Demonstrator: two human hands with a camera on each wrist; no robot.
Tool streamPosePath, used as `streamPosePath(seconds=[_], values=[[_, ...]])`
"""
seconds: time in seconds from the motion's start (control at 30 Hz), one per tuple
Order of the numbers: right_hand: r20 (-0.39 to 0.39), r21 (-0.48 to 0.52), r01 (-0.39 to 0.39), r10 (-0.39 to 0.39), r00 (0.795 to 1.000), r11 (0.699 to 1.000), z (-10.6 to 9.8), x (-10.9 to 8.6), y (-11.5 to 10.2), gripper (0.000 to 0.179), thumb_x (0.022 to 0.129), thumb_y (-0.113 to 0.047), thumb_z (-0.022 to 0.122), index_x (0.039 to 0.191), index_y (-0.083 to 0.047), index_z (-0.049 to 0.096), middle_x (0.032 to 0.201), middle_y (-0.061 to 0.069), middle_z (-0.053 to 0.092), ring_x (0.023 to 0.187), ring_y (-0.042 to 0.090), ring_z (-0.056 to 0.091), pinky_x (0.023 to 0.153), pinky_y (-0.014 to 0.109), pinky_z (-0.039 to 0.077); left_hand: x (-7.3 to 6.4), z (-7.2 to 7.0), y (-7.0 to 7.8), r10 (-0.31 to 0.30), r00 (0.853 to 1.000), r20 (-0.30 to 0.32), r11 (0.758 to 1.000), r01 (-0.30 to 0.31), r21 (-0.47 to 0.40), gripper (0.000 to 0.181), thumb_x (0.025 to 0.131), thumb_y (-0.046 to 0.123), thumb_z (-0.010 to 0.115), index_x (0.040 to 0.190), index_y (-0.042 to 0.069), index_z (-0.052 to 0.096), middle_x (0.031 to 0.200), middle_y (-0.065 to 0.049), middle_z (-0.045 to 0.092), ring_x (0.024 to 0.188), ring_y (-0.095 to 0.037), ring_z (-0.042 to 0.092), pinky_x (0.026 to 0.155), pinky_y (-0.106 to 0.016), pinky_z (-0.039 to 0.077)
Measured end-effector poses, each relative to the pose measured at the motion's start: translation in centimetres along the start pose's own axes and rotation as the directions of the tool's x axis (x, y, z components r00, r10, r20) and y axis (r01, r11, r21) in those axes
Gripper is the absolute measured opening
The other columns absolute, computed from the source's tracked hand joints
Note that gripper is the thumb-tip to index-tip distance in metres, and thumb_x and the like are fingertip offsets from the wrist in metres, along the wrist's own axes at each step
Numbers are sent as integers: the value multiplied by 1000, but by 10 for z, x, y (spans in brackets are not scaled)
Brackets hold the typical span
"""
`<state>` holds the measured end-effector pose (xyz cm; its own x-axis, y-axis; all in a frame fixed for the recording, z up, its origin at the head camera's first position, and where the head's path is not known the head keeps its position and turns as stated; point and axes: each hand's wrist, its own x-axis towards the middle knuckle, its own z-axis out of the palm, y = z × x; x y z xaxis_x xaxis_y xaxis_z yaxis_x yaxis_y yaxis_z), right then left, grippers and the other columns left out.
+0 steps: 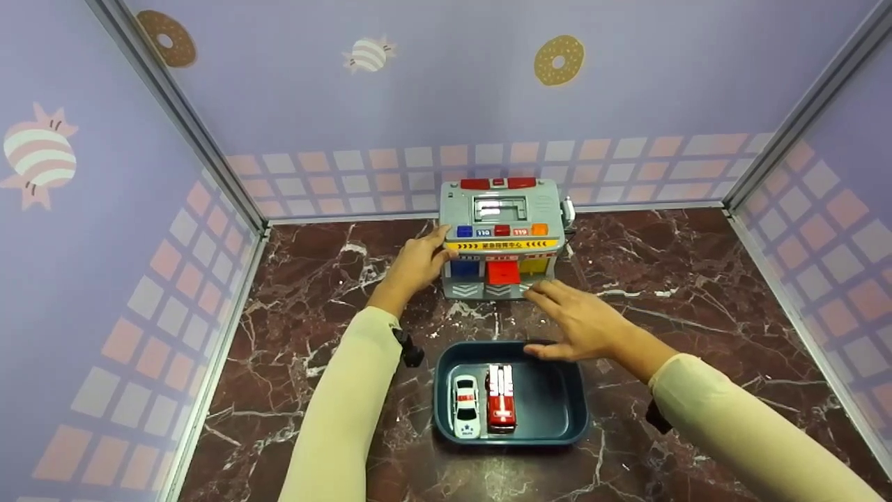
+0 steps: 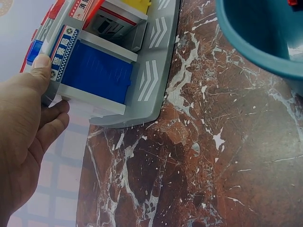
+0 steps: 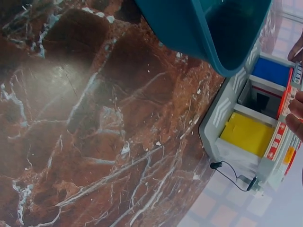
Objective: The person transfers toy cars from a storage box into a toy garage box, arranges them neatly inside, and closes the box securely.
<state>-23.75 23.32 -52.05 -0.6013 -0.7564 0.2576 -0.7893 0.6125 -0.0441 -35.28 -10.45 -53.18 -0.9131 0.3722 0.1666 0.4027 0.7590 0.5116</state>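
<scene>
A grey toy rescue station (image 1: 546, 209) stands near the back wall, with a red, a blue and an orange button above its doors. My left hand (image 1: 416, 265) holds its left front corner, thumb on the front edge and fingers at the side. The middle red door (image 1: 503, 272) is swung up, and its bay shows dark inside. Down are the blue door (image 2: 97, 71) and the yellow door (image 3: 248, 135). My right hand (image 1: 582, 322) hovers before the station's right front, fingers extended and holding nothing, its thumb over the far rim of a dark teal tub (image 1: 550, 397).
Inside the tub lie a white toy police car (image 1: 466, 411) and a red toy fire truck (image 1: 501, 408). A small black cable (image 3: 234, 175) hangs at the station's right side. Patterned purple walls (image 1: 446, 104) enclose the marbled dark red tabletop (image 1: 669, 348).
</scene>
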Motion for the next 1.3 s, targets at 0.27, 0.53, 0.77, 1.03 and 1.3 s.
streamPosePath(seconds=[0.27, 0.53, 0.77, 1.03, 1.3], values=[[29, -9, 31, -31, 999, 999, 7, -4, -12, 95, 93, -70, 76, 156, -2, 57, 146, 20, 66, 132, 38, 68, 114, 52, 60, 0, 0, 0, -17, 1000, 1, 1000, 17, -10, 70, 109, 46, 64, 169, 14, 47, 169, -11, 51, 150, -41, 58, 129, -51, 46], [69, -13, 75, -74, 995, 997, 12, -6, -23, 95, 95, -73, 72, 153, 1, 59, 147, 22, 67, 134, 40, 67, 120, 53, 55, -1, -2, -1, 5, 1000, 8, 1000, -5, 7, 70, 110, 45, 62, 170, 12, 45, 170, -12, 50, 152, -41, 56, 130, -51, 45], [122, -6, 83, -82, 989, 997, 18, -11, -31, 95, 96, -74, 69, 156, -1, 57, 151, 23, 65, 137, 43, 66, 120, 55, 55, -1, -1, 0, 7, 1000, -4, 1000, -7, 3, 71, 109, 44, 65, 169, 11, 47, 170, -12, 50, 150, -42, 57, 130, -50, 46], [87, -32, 157, -153, 984, 987, 27, -13, -39, 94, 92, -71, 77, 150, 1, 61, 140, 19, 70, 131, 37, 70, 119, 50, 57, 0, 1, 0, 3, 1000, -9, 1000, -3, 3, 69, 109, 43, 65, 169, 13, 48, 169, -9, 52, 150, -42, 59, 130, -50, 45], [51, -77, 226, -223, 974, 971, 34, -12, -47, 94, 93, -76, 72, 148, -1, 63, 134, 15, 72, 120, 31, 73, 111, 46, 62, 0, 1, -2, -8, 1000, -5, 1000, 8, 3, 68, 110, 44, 64, 169, 15, 47, 170, -9, 51, 149, -40, 59, 129, -51, 46]])
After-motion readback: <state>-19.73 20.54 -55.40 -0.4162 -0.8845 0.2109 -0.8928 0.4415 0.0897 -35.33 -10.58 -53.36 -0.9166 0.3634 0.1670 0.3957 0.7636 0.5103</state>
